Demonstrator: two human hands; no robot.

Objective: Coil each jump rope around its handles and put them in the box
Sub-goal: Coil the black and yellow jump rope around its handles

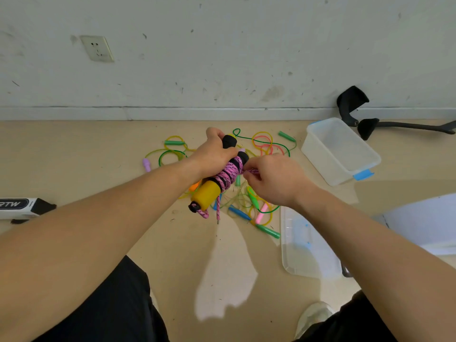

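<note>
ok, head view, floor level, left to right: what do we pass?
From the left: white-and-black case → purple handle → green handle → left hand, gripping the pink jump rope → right hand, pinching its cord → clear box.

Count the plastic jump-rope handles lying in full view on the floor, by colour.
Green plastic handles: 3
Blue plastic handle: 1
Pink plastic handle: 1
Lilac plastic handle: 1
Total: 6
Partly hidden handles are left out.
</note>
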